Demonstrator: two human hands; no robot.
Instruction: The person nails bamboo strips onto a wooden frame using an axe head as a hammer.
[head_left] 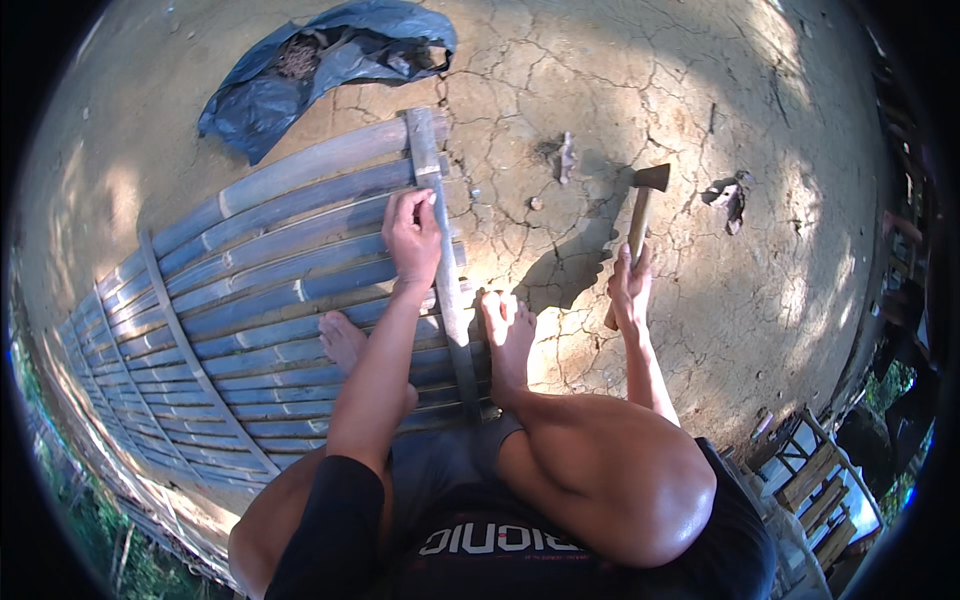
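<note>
My right hand (630,287) is wrapped round the wooden handle of a small hatchet (640,215). Its dark, flared metal head points up and away, above the cracked ground. Over a panel of bamboo slats (285,245), my left hand (412,236) has its fingers curled and its thumb and fingertips pressed together. Those fingertips are beside the flat crosspiece (446,250) that runs along the panel's right end. Anything small between them is too hidden to name.
A dark plastic bag (262,95), lying open with brownish stuff inside, is beyond the panel. Dry scraps (732,200) lie on the cracked earth (690,290). My bare feet (508,335) are by the panel's right end. A wooden frame (820,490) stands at lower right.
</note>
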